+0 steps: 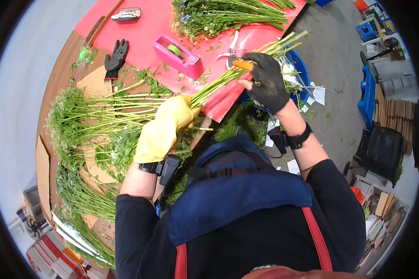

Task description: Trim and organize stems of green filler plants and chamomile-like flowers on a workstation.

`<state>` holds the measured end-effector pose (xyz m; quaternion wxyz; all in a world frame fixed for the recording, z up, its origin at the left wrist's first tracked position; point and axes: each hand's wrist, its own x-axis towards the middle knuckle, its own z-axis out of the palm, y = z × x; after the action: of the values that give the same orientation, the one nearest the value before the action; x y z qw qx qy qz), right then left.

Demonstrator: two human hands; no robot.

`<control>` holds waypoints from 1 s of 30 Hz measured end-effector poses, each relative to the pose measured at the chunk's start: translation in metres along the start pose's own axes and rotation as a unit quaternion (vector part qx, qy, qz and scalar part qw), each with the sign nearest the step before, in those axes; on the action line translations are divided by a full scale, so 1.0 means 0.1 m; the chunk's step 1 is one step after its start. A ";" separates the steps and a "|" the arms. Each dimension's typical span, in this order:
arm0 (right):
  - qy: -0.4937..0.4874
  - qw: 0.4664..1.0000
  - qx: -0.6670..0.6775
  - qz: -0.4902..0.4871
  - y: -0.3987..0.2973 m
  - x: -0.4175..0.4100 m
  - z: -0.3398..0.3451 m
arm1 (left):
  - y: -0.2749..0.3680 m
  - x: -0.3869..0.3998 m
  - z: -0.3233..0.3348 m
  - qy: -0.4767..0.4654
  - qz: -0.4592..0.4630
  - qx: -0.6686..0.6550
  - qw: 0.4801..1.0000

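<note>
My left hand (167, 120), in a yellow rubber glove, is closed around a bunch of green flower stems (216, 85) over the table's near edge. Higher up the same stems is my right hand (267, 78), in a black glove, its fingers around them near the cut ends; something orange shows at a finger. Beneath the stem ends lie pruning shears (233, 52) with pale handles, partly hidden by the right hand. A pink tape dispenser (178, 57) with green tape stands left of the shears. Loose long-stemmed white flowers (68, 122) lie left of my left hand.
More flower bunches (209, 21) lie on the red table cover (146, 38). A black glove (117, 59) and more greenery (87, 191) are on the table. A blue bin (302, 71) with clippings stands beyond the right edge, with paper scraps (318, 95) on the floor.
</note>
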<state>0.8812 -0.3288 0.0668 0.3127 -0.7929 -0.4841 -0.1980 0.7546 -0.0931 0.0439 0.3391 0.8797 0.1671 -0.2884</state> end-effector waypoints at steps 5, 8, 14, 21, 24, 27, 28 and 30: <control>-0.105 0.971 0.213 -0.017 0.34 0.06 0.28 | 0.08 -0.03 0.05 0.112 0.071 0.126 0.983; -0.098 0.964 0.245 -0.005 0.34 0.05 0.19 | 0.23 -0.12 -0.03 0.109 0.022 0.115 0.987; -0.135 0.938 0.306 0.087 0.76 0.04 -0.01 | 0.33 -0.14 -0.02 0.142 -0.001 0.126 0.982; -0.164 0.904 0.348 0.185 1.05 0.05 0.03 | 0.47 0.08 0.13 0.168 0.019 0.126 0.978; -0.090 0.993 0.064 -0.046 1.01 0.36 0.07 | 0.52 0.30 0.16 0.145 -0.006 0.132 0.981; -0.115 0.943 0.307 0.056 0.80 0.62 0.38 | 0.51 0.43 0.16 0.137 -0.017 0.111 0.984; -0.141 0.926 0.343 0.068 0.84 0.73 0.53 | 0.44 0.49 0.18 0.150 0.000 0.105 0.983; -0.011 0.988 0.138 -0.061 1.10 0.87 0.89 | 0.33 0.57 0.22 0.161 0.020 0.100 0.982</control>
<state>1.0197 -0.2483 0.0221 0.4013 -0.7132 -0.5575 -0.1394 0.8063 -0.1262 0.0116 0.2233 0.9474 0.1724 -0.1513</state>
